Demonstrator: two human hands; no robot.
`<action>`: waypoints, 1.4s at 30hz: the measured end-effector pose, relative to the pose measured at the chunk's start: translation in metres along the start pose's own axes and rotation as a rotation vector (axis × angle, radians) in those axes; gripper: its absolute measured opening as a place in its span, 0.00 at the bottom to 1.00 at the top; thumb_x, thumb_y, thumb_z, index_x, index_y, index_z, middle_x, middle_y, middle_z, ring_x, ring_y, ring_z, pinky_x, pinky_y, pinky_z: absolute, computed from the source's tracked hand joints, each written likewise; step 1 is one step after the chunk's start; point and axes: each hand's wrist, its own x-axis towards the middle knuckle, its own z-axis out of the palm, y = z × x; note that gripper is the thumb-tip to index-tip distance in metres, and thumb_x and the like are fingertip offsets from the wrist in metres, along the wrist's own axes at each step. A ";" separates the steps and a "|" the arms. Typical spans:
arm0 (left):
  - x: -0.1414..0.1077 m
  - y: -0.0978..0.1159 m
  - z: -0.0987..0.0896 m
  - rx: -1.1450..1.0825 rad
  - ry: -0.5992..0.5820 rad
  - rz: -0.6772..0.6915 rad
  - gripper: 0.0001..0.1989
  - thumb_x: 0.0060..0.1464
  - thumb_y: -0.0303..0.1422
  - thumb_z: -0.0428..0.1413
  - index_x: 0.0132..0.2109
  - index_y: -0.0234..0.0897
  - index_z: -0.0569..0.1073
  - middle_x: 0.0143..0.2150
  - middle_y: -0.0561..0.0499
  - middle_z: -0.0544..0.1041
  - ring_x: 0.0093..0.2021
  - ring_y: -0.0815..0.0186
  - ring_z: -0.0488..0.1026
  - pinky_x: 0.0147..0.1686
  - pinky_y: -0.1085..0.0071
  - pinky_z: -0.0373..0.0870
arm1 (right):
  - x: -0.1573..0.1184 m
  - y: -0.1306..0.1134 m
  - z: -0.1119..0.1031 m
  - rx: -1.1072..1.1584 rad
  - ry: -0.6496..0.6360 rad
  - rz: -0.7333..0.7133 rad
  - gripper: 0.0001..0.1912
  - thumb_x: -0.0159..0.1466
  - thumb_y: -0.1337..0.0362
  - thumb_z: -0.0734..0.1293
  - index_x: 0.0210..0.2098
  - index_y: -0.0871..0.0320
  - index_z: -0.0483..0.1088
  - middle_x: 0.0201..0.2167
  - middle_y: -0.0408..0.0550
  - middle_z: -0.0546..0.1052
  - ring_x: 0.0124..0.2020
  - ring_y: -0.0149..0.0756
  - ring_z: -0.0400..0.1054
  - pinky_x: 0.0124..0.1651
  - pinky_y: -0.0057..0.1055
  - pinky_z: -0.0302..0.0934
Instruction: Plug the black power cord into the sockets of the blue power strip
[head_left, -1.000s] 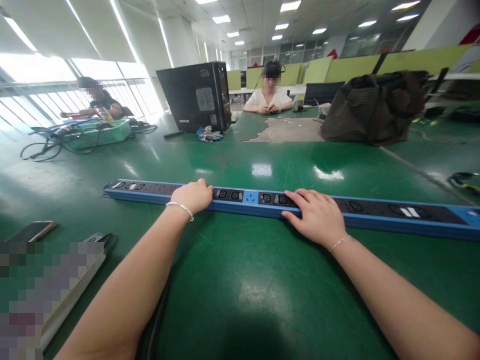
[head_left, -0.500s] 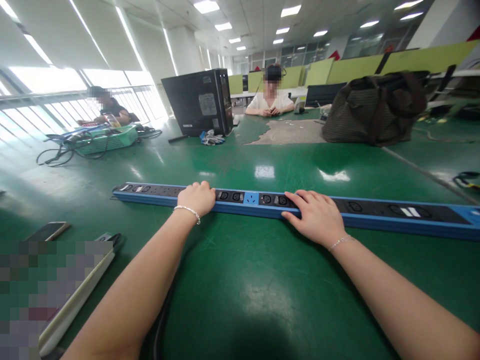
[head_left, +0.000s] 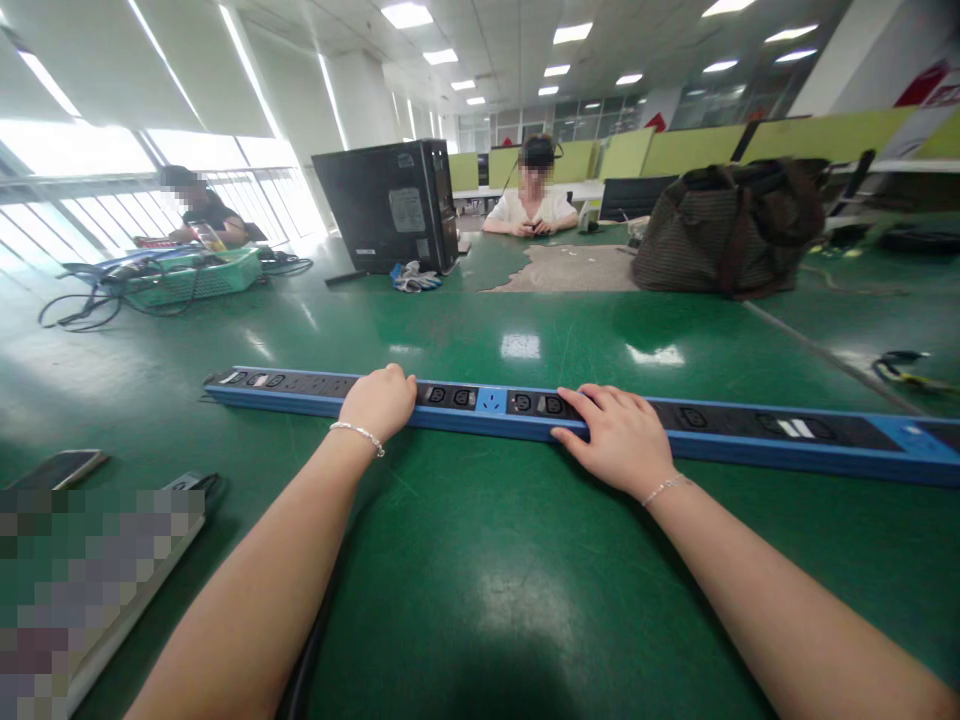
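Note:
A long blue and black power strip (head_left: 491,402) lies across the green table, its sockets facing up. My left hand (head_left: 379,402) is wrapped over the strip left of its blue middle socket, fingers closed round it. To the right of that socket, my right hand (head_left: 619,435) grips the strip, thumb at the near side and fingers across the top. A dark cable (head_left: 311,640) runs beneath my left forearm.
Beyond the strip stand a black computer case (head_left: 382,205), gloves (head_left: 414,277), a green basket (head_left: 195,278) with cables and a brown bag (head_left: 727,230). A phone (head_left: 64,468) lies at left. Two people sit farther back.
The view has shifted slightly, so the strip and both hands appear a little farther left. Both hands keep their places on the strip.

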 end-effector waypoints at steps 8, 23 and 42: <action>-0.002 -0.011 -0.016 -0.183 0.012 -0.022 0.20 0.59 0.38 0.38 0.39 0.34 0.72 0.38 0.38 0.76 0.39 0.55 0.74 0.37 0.65 0.65 | 0.000 0.001 0.002 0.006 0.009 -0.001 0.27 0.61 0.47 0.58 0.55 0.53 0.65 0.51 0.52 0.71 0.51 0.46 0.62 0.51 0.42 0.52; -0.009 -0.009 -0.019 -1.395 -0.310 0.014 0.21 0.56 0.50 0.43 0.26 0.38 0.59 0.18 0.59 0.55 0.15 0.76 0.48 0.17 0.75 0.45 | 0.000 0.000 0.001 0.032 0.001 0.009 0.27 0.61 0.47 0.58 0.55 0.53 0.66 0.51 0.52 0.71 0.51 0.46 0.62 0.52 0.42 0.51; -0.014 0.010 -0.021 -1.133 -0.200 0.143 0.19 0.54 0.50 0.45 0.27 0.39 0.62 0.21 0.57 0.60 0.22 0.72 0.56 0.21 0.75 0.53 | 0.001 0.000 0.000 0.020 -0.001 0.008 0.27 0.61 0.47 0.58 0.55 0.52 0.65 0.51 0.51 0.71 0.51 0.46 0.61 0.52 0.41 0.51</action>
